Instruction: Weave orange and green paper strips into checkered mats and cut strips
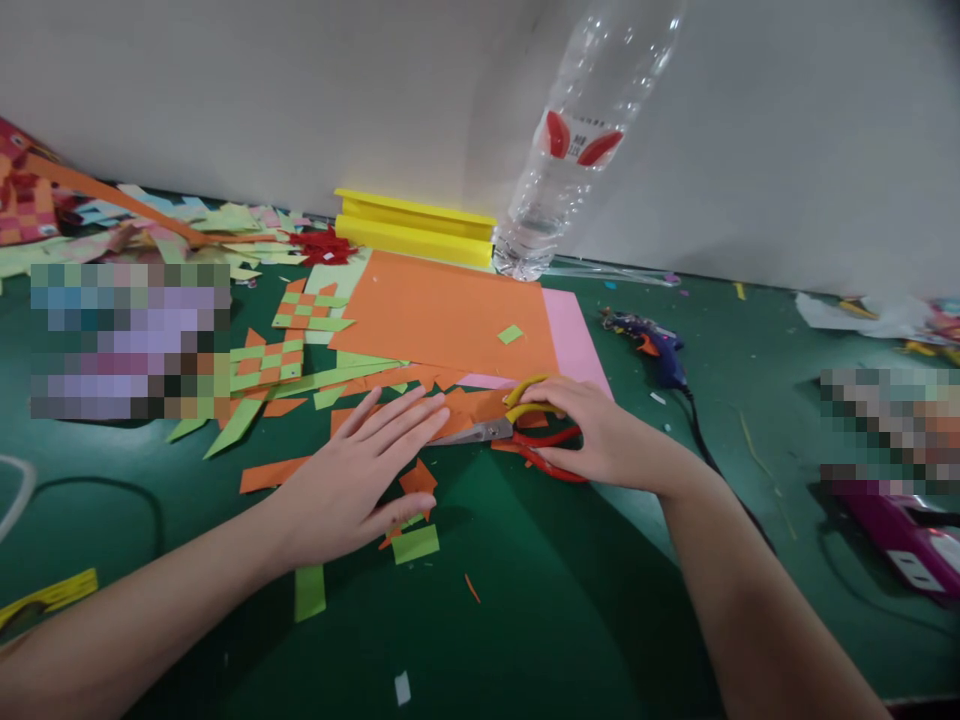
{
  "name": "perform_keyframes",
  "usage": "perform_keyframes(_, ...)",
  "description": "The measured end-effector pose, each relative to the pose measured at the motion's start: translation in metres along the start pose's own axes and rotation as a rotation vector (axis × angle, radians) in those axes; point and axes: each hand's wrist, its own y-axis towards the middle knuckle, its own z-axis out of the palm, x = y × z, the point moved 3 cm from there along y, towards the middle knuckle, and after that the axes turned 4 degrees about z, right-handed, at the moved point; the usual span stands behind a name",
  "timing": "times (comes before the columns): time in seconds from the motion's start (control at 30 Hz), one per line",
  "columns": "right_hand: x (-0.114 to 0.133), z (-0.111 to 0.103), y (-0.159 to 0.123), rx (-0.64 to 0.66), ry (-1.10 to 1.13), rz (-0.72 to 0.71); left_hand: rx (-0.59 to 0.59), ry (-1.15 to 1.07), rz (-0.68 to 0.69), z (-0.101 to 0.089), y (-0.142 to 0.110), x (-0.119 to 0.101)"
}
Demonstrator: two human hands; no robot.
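Note:
My left hand (367, 475) lies flat with fingers spread over orange and green paper scraps, some of them hidden beneath it. My right hand (592, 430) grips the scissors (491, 431) by their yellow and red handles, and the blades point left toward my left fingertips. Behind both hands lies an orange paper sheet (450, 312) on top of a pink sheet (574, 330). A small green piece (511, 334) rests on the orange sheet. Left of it are two woven orange-and-green paper pieces, one nearer (266, 365) and one farther (307, 308).
A clear plastic bottle (551, 190) stands against the wall beside a yellow folded strip (416, 228). To the right lies a blue glue gun (649, 345) with its cord, and farther right a magenta power strip (896, 535). Paper cuttings (165, 240) are heaped at back left.

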Motion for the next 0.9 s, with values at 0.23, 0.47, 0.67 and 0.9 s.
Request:
perform_keyframes(0.23,-0.002,0.002,0.001,0.018,0.006,-0.001,-0.111,-0.143,-0.043,-0.007,-0.001,0.002)
perform_keyframes(0.47,-0.004,0.001,0.000,0.022,-0.008,0.051,-0.218,0.002,-0.030,-0.013,-0.006,0.018)
perform_keyframes(0.67,-0.003,-0.002,-0.001,0.009,-0.005,0.059,-0.127,-0.017,0.002,-0.008,-0.003,0.026)
perform_keyframes(0.9,-0.001,-0.001,-0.001,0.001,0.037,0.002,-0.095,-0.085,-0.030,-0.003,0.000,0.027)
